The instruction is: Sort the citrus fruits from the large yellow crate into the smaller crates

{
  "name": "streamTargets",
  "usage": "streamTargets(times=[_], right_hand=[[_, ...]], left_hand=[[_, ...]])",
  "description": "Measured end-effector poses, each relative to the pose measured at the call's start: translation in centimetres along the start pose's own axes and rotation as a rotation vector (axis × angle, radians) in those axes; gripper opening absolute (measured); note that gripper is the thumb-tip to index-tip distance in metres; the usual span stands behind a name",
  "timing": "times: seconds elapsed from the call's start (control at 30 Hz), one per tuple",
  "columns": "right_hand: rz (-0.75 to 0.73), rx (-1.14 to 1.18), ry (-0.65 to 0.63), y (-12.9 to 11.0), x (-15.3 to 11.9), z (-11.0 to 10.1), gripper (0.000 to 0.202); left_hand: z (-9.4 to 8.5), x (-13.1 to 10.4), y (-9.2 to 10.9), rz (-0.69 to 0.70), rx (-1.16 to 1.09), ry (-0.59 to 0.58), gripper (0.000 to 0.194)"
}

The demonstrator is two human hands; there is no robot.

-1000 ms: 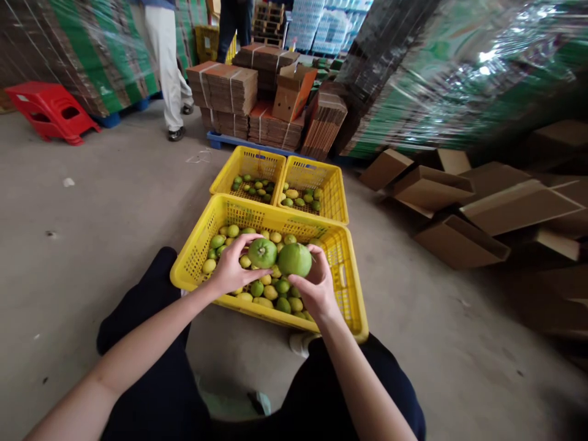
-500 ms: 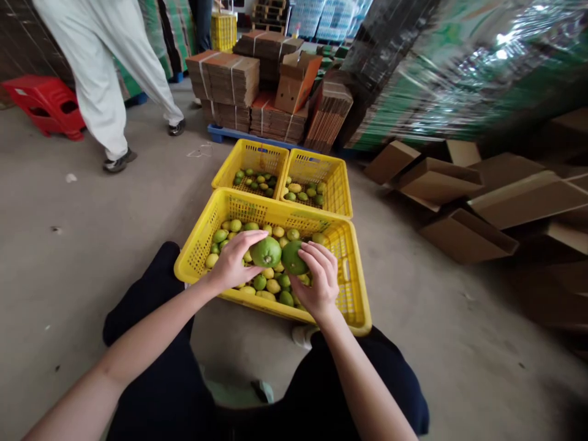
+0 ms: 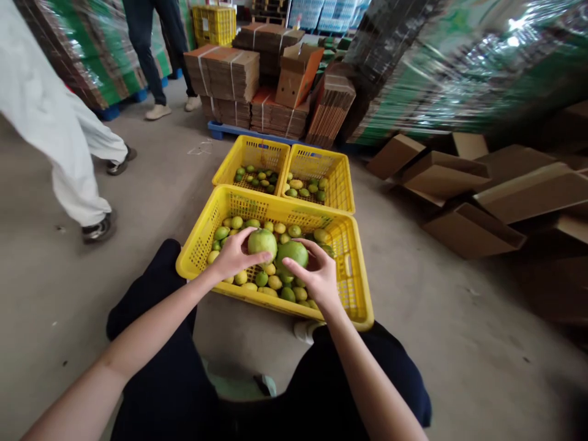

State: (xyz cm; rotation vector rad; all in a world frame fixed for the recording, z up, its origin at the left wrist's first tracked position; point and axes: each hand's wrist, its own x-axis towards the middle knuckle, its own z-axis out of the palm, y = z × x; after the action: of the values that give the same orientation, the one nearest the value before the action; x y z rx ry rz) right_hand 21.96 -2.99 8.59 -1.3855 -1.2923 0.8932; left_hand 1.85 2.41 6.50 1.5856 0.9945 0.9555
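Note:
My left hand is closed round a pale green lemon, thumb across its front. In my right hand is a darker green lemon, gripped between thumb and fingers. The two fruits are side by side, close together, above a large yellow plastic crate. Inside that crate lie many green and yellow lemons, partly hidden by my hands.
Behind stand two smaller yellow crates, left and right, each with some lemons. Flattened cartons are stacked on a blue pallet. Open cardboard boxes lie at right. A person in white trousers and another in dark trousers are at left.
Both lemons have been turned in my hands and show other sides. The person in white trousers has come nearer on the left; the dark-trousered person behind shows more fully. The red stool is hidden.

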Motion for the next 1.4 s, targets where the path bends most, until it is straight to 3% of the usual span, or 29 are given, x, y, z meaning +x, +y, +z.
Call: streamTargets(times=[0.13,0.3,0.6,0.8,0.87,0.93,1.07,1.17,1.23,1.3,1.4], right_hand=[[0.424,0.319,-0.120,-0.1,0.3,0.4,0.046],[0.669,0.469,-0.181,0.6,0.7,0.7,0.036],[0.801,0.596,-0.161,0.6,1.0,1.0,0.025],[0.817,0.607,-0.174,1.0,1.1,1.0,0.027],[0.746,0.551,-0.177,1.2,1.1,0.9,0.030],[0.583,0.400,-0.117,1.4,1.1,0.8,0.038],[-0.010,-0.055,0.119,1.7,1.0,0.8,0.062],[-0.461,-0.342,0.156,1.7,0.9,0.7,0.050],[-0.663,-0.474,0.154,1.6,0.8,0.7,0.044],[-0.724,-0.513,0.166,1.6,0.7,0.7,0.045],[-0.603,-0.451,0.163,1.7,0.6,0.8,0.044]], left_hand=[[0.3,0.3,-0.1,-0.346,-0.237,-0.142,0.061],[0.6,0.1,0.3,-0.477,-0.294,-0.192,0.055],[0.7,0.5,-0.3,-0.649,-0.343,-0.183,0.058],[0.7,0.4,-0.6,-0.598,-0.307,-0.169,0.058],[0.7,0.3,-0.7,-0.466,-0.258,-0.100,0.052],[0.8,0.2,-0.7,-0.274,-0.162,-0.005,0.051],[0.8,0.4,-0.8,0.118,0.085,0.095,0.060],[0.6,0.5,-0.7,0.318,0.188,0.120,0.054],[0.3,0.5,-0.6,0.386,0.201,0.119,0.052],[0.1,0.3,-0.5,0.394,0.177,0.110,0.054],[0.0,0.1,-0.4,0.291,0.119,0.078,0.059]])
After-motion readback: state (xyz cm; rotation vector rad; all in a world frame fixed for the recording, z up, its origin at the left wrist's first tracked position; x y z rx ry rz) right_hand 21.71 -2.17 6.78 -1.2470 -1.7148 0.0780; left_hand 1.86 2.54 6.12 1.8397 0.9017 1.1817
